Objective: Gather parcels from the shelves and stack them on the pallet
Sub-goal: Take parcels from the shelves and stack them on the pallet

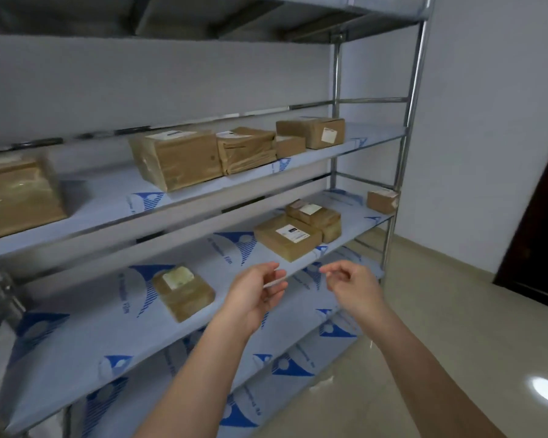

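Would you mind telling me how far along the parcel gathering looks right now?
Done: cannot tell; no pallet shows in this view. In hand: nothing; the left hand and right hand are raised, empty, before the middle shelf. Left: several parcels remain, such as the labelled parcel on that shelf and a large parcel on the upper shelf.

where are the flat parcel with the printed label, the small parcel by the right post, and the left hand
flat parcel (287,238): head view, on its top face beside the label
small parcel (381,202): head view, on its front face
left hand (254,295): head view, on the palm
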### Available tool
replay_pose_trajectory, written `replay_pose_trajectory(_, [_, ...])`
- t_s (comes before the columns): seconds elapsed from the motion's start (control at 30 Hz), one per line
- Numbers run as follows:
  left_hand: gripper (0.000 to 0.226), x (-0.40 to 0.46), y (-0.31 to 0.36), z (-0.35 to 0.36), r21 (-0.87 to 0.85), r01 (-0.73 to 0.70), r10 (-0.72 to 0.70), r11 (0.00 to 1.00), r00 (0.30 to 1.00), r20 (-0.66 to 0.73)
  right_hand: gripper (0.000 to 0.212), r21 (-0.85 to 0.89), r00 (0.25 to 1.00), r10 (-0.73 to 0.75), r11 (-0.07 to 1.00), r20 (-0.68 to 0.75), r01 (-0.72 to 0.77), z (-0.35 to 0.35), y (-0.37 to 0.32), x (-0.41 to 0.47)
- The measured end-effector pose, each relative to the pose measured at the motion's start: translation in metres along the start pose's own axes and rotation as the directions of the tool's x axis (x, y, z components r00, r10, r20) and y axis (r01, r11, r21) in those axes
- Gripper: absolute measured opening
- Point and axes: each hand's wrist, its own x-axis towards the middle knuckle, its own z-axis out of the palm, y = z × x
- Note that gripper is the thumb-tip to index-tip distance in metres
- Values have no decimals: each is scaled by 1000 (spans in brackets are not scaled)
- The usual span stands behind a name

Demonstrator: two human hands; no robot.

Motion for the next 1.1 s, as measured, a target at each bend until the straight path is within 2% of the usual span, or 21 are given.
replay_pose_trajectory(0.1, [12, 47, 1, 36, 26, 57, -59, 998, 996, 69, 27, -3, 995, 53, 999, -90, -53, -21, 16, 37])
replay_pose_trajectory(0.2, [8, 90, -8, 71, 64, 124, -132, 990, 982, 136, 26, 33, 987, 113, 993, -119, -109, -39, 40, 69])
replay_pose_trajectory(0.37, [12, 155, -17, 128, 54, 182, -188, 982, 971, 148, 23, 24, 983, 98, 995, -154, -95, -65, 73, 142])
replay_pose_trajectory(0.6, [13, 258, -15, 203, -24, 236, -236, 971, 972, 24, 18, -23, 992, 124, 992, 2, -124, -90, 110, 281])
replay_pose_trajectory(0.7, [16, 294, -8, 224, -48, 212, -213, 976, 977, -17, 18, -26, 992, 120, 993, 44, -118, -103, 116, 339])
replay_pose_trajectory(0.87, [22, 341, 3, 227, -41, 204, -208, 978, 969, -136, 19, -85, 983, 116, 991, 145, -105, -90, 118, 415])
replay_pose_trajectory(0.97, [14, 372, 14, 219, -41, 221, -224, 974, 948, -227, 25, -105, 967, 125, 989, 222, -103, -65, 125, 448])
replay_pose_trajectory(1.1, [14, 420, 26, 220, -48, 228, -232, 973, 927, -295, 29, -216, 968, 99, 975, 230, -48, -42, 128, 490])
